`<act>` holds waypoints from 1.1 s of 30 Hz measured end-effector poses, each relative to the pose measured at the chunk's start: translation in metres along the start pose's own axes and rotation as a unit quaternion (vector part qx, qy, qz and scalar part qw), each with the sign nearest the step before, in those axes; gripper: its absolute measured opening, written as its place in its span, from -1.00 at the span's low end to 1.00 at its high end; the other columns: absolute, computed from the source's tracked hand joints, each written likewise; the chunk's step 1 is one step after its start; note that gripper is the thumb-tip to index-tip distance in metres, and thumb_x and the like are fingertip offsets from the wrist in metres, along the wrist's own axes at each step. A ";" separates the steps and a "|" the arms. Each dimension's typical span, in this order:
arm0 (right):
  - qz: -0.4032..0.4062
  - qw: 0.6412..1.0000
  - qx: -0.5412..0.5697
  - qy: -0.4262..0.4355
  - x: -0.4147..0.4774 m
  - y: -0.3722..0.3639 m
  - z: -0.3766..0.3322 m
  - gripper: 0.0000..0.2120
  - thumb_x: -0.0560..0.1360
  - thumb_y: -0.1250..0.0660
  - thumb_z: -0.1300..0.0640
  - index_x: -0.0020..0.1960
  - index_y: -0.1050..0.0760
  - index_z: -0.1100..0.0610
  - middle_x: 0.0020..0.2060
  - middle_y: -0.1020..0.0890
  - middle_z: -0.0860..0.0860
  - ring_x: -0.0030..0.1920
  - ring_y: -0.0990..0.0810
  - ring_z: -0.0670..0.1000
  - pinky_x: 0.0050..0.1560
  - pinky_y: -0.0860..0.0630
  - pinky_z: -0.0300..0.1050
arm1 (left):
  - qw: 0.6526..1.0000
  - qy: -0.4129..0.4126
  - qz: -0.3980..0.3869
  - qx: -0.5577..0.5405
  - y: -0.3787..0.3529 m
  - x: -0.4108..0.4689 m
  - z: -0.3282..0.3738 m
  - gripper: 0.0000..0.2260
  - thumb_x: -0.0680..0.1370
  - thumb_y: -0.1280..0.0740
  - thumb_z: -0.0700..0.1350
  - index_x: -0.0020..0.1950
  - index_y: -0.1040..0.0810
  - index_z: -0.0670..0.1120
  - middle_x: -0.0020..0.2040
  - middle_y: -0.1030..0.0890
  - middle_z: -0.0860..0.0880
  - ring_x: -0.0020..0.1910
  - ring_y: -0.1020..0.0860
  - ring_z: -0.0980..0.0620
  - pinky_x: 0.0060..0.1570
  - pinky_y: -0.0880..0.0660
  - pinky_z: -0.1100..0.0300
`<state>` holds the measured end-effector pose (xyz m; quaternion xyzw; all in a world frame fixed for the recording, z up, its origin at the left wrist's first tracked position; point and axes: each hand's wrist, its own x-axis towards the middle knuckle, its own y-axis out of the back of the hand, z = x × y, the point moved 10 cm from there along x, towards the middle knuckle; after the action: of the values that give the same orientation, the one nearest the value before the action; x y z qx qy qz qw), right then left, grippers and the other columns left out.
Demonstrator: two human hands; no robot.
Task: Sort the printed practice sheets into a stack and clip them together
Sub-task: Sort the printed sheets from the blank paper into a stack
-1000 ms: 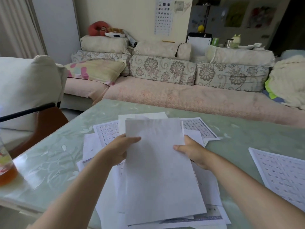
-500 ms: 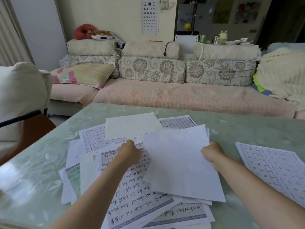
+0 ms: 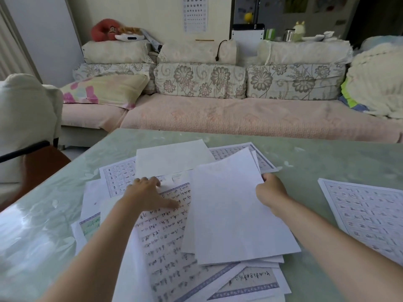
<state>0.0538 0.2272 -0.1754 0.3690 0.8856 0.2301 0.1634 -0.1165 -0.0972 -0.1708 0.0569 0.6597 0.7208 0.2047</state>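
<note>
while left grip (image 3: 144,190) presses the pile (image 3: 165,236), right grip (image 3: 270,190) pinches blank sheet (image 3: 229,214).

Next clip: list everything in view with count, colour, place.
table: one, pale green, foreground
scattered sheets: many, white, printed or handwritten, table centre
held sheets: a few, white, above the pile
grid sheet: one, white, table right
sofa: one, pink, behind table
floral cushions: three, beige, sofa back
pillow: one, yellow-pink, sofa left
eye chart: one, white, wall
left hand: one, resting on scattered sheets
right hand: one, gripping held sheets' edge
</note>
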 end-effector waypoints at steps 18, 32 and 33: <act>-0.172 0.978 -0.023 0.113 -0.034 -0.029 -0.036 -0.77 0.47 -0.27 0.33 0.02 -0.58 0.08 -0.02 -0.71 0.12 -0.13 -0.65 0.06 -0.09 -0.55 0.00 | 0.902 -0.071 0.044 -0.423 0.052 -0.028 -0.001 -0.84 0.45 -0.51 -0.14 -0.04 -0.64 0.05 -0.17 -0.72 0.08 -0.19 -0.67 0.07 -0.14 -0.59 0.18; -0.191 0.979 0.027 0.073 -0.058 -0.035 -0.038 -0.72 0.51 -0.23 0.39 0.06 -0.59 0.11 -0.07 -0.73 0.09 -0.16 -0.72 0.07 -0.14 -0.64 -0.08 | 0.872 -0.094 0.066 -0.475 0.061 -0.045 0.035 -0.79 0.50 -0.45 -0.05 0.12 -0.59 0.03 -0.09 -0.70 0.04 -0.18 -0.63 0.10 -0.27 -0.50 0.29; -0.170 0.982 0.035 0.070 -0.055 -0.027 -0.038 -0.73 0.51 -0.23 0.39 0.03 -0.61 0.12 -0.08 -0.74 0.10 -0.19 -0.70 0.06 -0.17 -0.62 -0.11 | 0.886 -0.074 0.071 -0.453 0.058 -0.043 0.026 -0.75 0.48 -0.46 0.03 0.13 -0.57 0.05 -0.06 -0.69 0.04 -0.13 -0.64 0.08 -0.21 -0.54 0.22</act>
<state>0.0579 0.1591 -0.1515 0.2010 0.9523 0.1930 0.1243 -0.0810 -0.0914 -0.1026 0.0576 0.2388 0.9474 0.2051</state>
